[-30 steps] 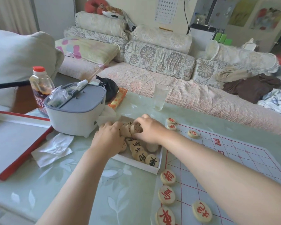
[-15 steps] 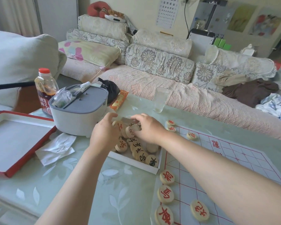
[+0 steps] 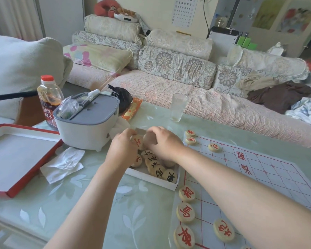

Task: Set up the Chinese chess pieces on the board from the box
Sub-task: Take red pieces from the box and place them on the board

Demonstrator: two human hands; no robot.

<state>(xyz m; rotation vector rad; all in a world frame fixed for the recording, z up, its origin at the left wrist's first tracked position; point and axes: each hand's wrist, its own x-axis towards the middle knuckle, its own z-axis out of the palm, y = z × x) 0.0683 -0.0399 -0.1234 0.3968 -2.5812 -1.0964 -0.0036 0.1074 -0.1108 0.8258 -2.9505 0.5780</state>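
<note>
A shallow white box [image 3: 152, 179] on the glass table holds several round wooden chess pieces [image 3: 157, 170] with black and red characters. Both hands are over the box's far end. My left hand [image 3: 121, 150] pinches a red-marked piece [image 3: 139, 142] tilted on edge. My right hand [image 3: 162, 142] curls over a piece beside it, which is blurred and mostly hidden. The paper board [image 3: 269, 178] with red lines lies to the right. Red pieces sit along its near left edge [image 3: 186, 194] and at its far left corner [image 3: 191, 140].
A grey-lidded white appliance [image 3: 87, 123] stands just left of the box, with a sauce bottle [image 3: 49, 97] behind it. The red-rimmed box lid [image 3: 16, 159] and a crumpled tissue [image 3: 64, 163] lie at left. An empty glass [image 3: 179, 107] stands behind the box. A sofa runs beyond the table.
Both hands stay in the box, sorting pieces. My left hand has lifted a red-marked piece onto its edge; my right hand has shifted slightly toward it.
</note>
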